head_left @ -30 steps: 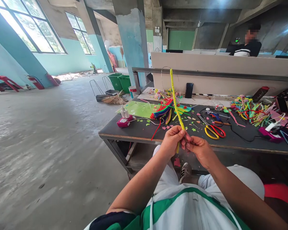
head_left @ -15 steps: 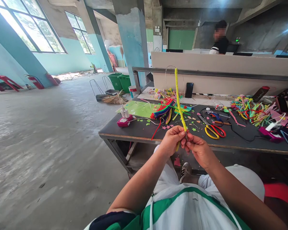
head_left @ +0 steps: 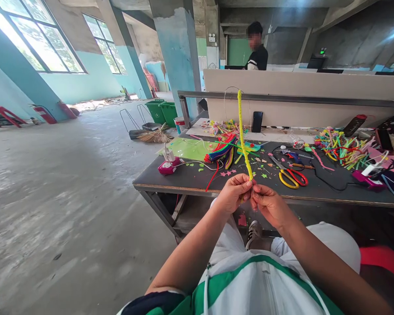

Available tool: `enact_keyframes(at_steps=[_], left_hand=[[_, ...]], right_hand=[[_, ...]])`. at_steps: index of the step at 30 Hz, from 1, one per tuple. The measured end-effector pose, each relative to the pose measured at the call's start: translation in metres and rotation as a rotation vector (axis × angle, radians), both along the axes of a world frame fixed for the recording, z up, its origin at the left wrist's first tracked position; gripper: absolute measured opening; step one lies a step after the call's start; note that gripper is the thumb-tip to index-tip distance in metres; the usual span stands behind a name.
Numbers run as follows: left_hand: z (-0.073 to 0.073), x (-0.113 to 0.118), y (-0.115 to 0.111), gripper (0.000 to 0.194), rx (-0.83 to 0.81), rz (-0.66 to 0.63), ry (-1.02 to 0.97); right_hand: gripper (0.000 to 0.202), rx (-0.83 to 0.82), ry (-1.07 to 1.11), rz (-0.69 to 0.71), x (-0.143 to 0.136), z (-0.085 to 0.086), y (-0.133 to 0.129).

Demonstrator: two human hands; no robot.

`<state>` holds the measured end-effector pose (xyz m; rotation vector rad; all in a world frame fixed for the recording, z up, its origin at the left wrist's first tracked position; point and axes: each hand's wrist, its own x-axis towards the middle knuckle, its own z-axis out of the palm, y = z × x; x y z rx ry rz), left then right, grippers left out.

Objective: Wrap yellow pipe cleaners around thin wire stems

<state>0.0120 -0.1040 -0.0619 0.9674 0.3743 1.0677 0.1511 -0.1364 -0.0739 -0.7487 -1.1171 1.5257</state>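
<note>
A twisted yellow pipe cleaner (head_left: 241, 131) stands upright above my hands, with a thin wire loop (head_left: 226, 98) by its top. My left hand (head_left: 233, 193) is closed in a pinch around its lower end. Close against it, my right hand (head_left: 268, 202) pinches the same end between thumb and fingers; the fingertips hide the exact grip. Behind the pipe cleaner lies a bundle of coloured pipe cleaners (head_left: 223, 148). To the right, scissors (head_left: 289, 177) with one yellow and one red handle rest on the table (head_left: 190, 181).
A black phone (head_left: 257, 121) leans upright at the back. Right of it lie a blue glue gun (head_left: 294, 156) and a heap of pipe cleaners (head_left: 344, 148). A pink power socket (head_left: 168, 166) sits at the left edge. Beyond the partition (head_left: 282, 85) stands a person (head_left: 258, 54).
My hands keep their pinch on the yellow pipe cleaner, with only slight finger movement. The person behind the partition has moved left. The view has shifted a little.
</note>
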Motion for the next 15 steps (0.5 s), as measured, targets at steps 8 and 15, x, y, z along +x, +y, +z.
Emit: enact_keyframes(at_steps=[8, 15], left_hand=[[-0.003, 0.0, 0.0, 0.032, -0.082, -0.027, 0.001], [-0.001, -0.001, 0.001, 0.031, 0.006, 0.192, 0.043]], right_hand=[[0.023, -0.051, 0.043, 0.123, 0.001, -0.005, 0.003], [0.024, 0.143, -0.468, 0.002, 0.018, 0.013, 0.019]])
